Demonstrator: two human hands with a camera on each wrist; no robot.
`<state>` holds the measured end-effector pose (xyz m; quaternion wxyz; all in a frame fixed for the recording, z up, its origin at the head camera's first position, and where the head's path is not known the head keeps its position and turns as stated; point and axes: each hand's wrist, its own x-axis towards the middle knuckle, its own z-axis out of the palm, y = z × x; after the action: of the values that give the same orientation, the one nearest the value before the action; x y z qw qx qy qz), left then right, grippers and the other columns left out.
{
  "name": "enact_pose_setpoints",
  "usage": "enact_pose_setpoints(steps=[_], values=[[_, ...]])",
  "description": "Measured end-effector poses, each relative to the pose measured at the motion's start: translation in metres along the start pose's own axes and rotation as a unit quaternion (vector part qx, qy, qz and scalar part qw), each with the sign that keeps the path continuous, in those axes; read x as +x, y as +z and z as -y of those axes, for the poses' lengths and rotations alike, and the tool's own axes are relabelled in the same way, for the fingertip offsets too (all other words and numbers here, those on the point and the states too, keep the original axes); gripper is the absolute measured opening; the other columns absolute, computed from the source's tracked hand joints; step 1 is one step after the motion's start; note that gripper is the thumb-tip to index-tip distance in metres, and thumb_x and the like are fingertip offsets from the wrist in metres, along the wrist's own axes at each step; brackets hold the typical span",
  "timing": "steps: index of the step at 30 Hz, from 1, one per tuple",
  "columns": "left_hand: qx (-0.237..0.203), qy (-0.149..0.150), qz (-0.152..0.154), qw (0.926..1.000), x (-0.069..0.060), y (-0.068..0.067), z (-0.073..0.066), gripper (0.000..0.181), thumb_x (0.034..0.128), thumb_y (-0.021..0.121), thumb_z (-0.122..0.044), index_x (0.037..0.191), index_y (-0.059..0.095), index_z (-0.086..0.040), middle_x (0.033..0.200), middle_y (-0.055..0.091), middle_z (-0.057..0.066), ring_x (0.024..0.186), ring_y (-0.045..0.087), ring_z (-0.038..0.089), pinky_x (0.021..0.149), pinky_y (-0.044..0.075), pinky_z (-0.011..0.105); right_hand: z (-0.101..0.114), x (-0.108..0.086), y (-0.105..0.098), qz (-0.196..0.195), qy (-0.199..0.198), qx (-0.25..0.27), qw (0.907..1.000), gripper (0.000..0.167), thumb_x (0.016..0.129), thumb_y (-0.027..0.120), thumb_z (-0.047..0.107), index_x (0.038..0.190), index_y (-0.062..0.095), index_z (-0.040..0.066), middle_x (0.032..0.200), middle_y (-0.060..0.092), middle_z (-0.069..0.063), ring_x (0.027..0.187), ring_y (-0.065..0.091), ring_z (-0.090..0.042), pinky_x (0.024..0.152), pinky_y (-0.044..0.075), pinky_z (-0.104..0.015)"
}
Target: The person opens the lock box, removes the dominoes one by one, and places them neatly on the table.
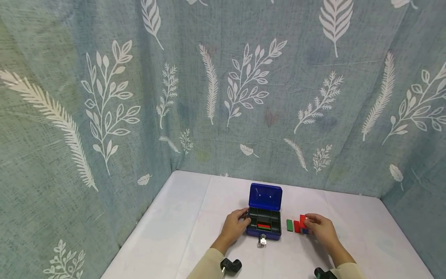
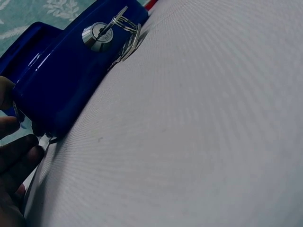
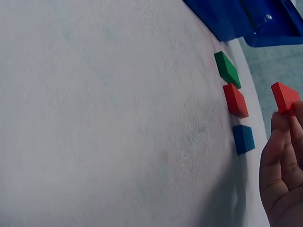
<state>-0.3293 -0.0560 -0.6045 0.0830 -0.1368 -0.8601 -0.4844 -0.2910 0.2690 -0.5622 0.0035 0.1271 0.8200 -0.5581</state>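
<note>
A blue cash box (image 1: 271, 235) stands with its lid (image 1: 265, 197) raised. Red and green blocks (image 1: 263, 226) lie in a front compartment of its black tray (image 1: 265, 214). My left hand (image 1: 232, 228) holds the box's left side, thumb at the rim; the left wrist view shows its fingers (image 2: 19, 158) by the lower corner. My right hand (image 1: 324, 231) pinches a flat red block (image 3: 285, 97) above the table, right of the box. Below it lie a green block (image 3: 227, 70), another red block (image 3: 236, 101) and a blue block (image 3: 244, 139) in a row.
Keys on a ring (image 1: 262, 242) hang from the lock (image 2: 98, 36) on the box's front. A white cloth covers the table (image 1: 216, 190). Patterned blue-green curtains (image 1: 195, 97) stand behind it and at both sides.
</note>
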Motion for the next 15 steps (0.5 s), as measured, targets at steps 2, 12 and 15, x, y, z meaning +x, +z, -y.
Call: enact_pose_setpoints(steps=[2,12,15], values=[[0.002,0.002,-0.001,1.0,0.0,0.0,0.0,0.043,0.0867,0.066,-0.024,0.127,0.065,-0.009,0.105,0.067,-0.004,0.102,0.061,0.014,0.096,0.045,0.043,-0.001,0.0,-0.002,0.001,0.004,0.002,1.0,0.036,0.093,0.061,0.007,0.127,0.058,-0.004,0.106,0.063,-0.014,0.089,0.06,-0.02,0.071,0.054,-0.031],[0.005,0.001,-0.004,1.0,0.0,0.0,0.001,0.043,0.086,0.066,-0.024,0.127,0.066,-0.01,0.105,0.067,-0.005,0.099,0.061,0.012,0.095,0.046,0.042,-0.011,0.001,-0.011,-0.016,0.009,-0.028,0.9994,0.038,0.092,0.063,0.009,0.127,0.057,-0.004,0.103,0.064,-0.013,0.082,0.059,-0.02,0.064,0.052,-0.03],[0.005,0.001,-0.004,1.0,0.0,0.0,0.0,0.043,0.0859,0.066,-0.023,0.127,0.066,-0.01,0.104,0.067,-0.005,0.098,0.061,0.012,0.094,0.046,0.041,-0.013,0.001,-0.014,-0.019,0.01,-0.032,0.9993,0.038,0.091,0.063,0.008,0.126,0.058,-0.005,0.1,0.064,-0.012,0.077,0.058,-0.019,0.061,0.051,-0.03]])
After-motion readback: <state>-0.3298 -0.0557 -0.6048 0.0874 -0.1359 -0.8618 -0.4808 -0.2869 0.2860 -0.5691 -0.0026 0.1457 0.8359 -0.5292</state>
